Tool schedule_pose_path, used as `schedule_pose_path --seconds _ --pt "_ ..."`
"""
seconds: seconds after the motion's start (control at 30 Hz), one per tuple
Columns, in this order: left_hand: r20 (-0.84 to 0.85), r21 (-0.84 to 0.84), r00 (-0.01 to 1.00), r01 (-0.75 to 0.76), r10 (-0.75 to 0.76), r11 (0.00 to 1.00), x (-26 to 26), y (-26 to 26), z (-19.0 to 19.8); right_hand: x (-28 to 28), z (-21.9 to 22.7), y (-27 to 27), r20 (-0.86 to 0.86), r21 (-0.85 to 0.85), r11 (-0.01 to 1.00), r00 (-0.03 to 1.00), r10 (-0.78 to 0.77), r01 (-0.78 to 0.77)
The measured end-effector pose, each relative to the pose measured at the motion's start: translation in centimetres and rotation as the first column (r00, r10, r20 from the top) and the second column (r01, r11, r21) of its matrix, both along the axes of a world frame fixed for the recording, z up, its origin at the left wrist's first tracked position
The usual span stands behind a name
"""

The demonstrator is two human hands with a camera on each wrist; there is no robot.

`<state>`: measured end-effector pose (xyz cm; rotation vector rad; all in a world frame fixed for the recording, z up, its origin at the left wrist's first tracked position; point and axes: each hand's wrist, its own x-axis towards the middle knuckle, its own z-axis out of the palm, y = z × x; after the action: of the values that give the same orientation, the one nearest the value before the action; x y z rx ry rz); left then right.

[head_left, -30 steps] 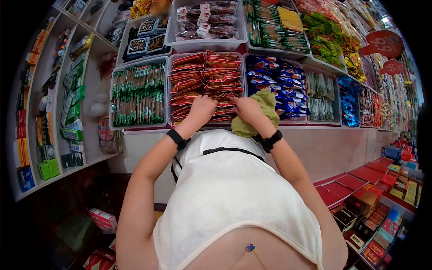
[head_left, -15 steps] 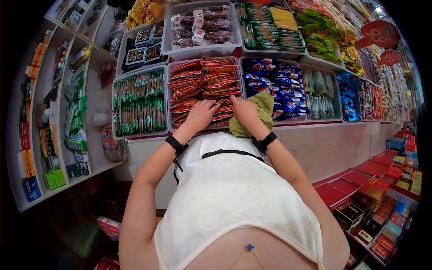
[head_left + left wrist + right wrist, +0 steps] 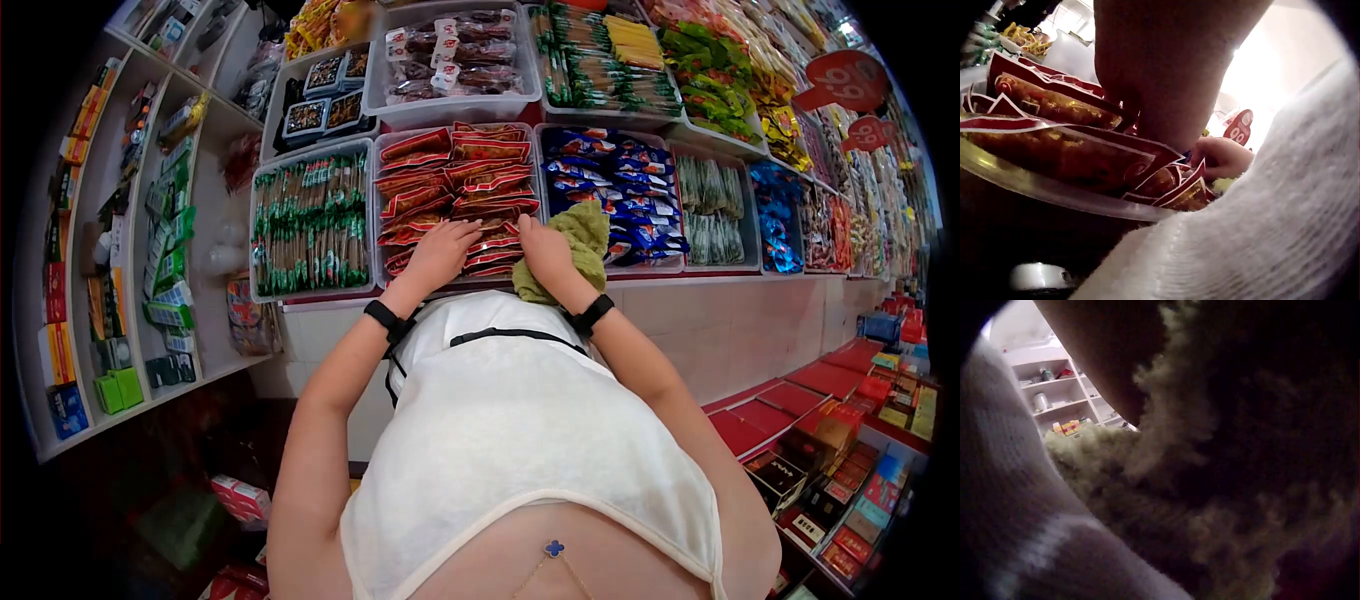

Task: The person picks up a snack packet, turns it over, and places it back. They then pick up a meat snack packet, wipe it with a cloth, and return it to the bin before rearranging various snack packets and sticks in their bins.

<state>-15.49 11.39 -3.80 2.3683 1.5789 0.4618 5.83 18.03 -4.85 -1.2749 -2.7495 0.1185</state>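
Note:
Red-edged packets (image 3: 455, 170) lie in two overlapping columns in a clear plastic tub. My left hand (image 3: 440, 256) rests on the near packets, its fingers extended over them. Beside it, my right hand (image 3: 547, 252) has its fingertips at the tub's right part and grips a green cloth (image 3: 585, 240), which hangs out to the right over the rim. The left wrist view shows packets (image 3: 1072, 156) close up, with the right hand (image 3: 1225, 157) curled behind them. Cloth (image 3: 1166, 456) fills much of the right wrist view, where the right fingers are hidden.
Tubs of green-wrapped sticks (image 3: 312, 220) and blue packets (image 3: 615, 190) flank the red packets. Behind stands a tub of dark vacuum packs (image 3: 460, 60). White shelves (image 3: 215, 300) are at the left, boxed goods (image 3: 840, 500) at the lower right.
The tubs sit slightly lower in the head view than a second ago. My left hand has shifted slightly towards me over the packets; the right hand still has the cloth.

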Motion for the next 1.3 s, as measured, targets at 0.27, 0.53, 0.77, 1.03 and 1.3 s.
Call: schedule_pose_path --seconds 0.27,0.53,0.77,1.03,1.3 --pt "0.054 -0.052 0.998 0.047 -0.044 0.998 0.9 -0.5 1.7 0.8 -0.5 0.0 0.089 0.138 0.990 0.996 0.001 -0.013" --pt "-0.136 -0.189 0.991 -0.024 -0.002 0.982 3.6 0.3 1.6 0.1 1.4 1.4 0.214 -0.156 0.977 0.961 0.176 -0.144" --pt "-0.254 -0.189 0.964 0.029 -0.077 0.982 3.6 2.3 1.0 -0.6 3.6 1.4 0.204 -0.282 0.925 0.926 0.317 -0.254" --pt "-0.035 -0.273 0.997 0.051 -0.063 0.961 1.9 2.2 1.2 -2.0 0.5 1.9 0.287 -0.263 0.943 0.916 0.280 -0.205" --pt "-0.024 -0.211 0.999 -0.041 0.036 0.977 -1.4 -0.4 5.0 0.1 6.7 1.0 -0.127 -0.368 0.928 0.992 0.014 -0.060"
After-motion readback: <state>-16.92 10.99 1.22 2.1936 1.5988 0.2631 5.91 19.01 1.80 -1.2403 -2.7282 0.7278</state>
